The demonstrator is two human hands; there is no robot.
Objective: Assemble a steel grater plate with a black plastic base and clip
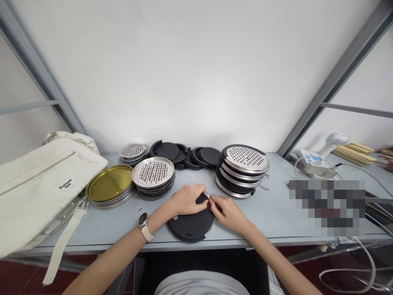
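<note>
1. The left hand (192,198) lies across the upper part of a black round disc (187,225), palm down; it covers much of that part, so its full outline cannot be followed.
2. That hand's grip is bent at the disc's upper edge, next to a small metal loop (208,196). The fingertips are masked, and I cannot tell whether they pinch anything.
3. The right hand (225,211) comes in at the disc's right edge, its grip pinching the metal loop between thumb and forefinger. The loop is mostly hidden, its lower end hard to make out.
4. The disc sits flat near the front edge of the desk (270,221), between the two forearms; a silvery rim shows at its lower right.
5. Beyond it on the right stands a stack of graters with black holders (245,159), metal loops sticking out at its side.
6. To the left are a stack of perforated grater plates (153,174) and a stack topped by a gold round lid (110,182), partly overlapped by the plates.
7. Black holders (166,152) overlap at the back, so their number is unclear.
8. A white bag (46,180) is cut off at the left; a pixelated patch (327,207) obscures things on the right.
</note>
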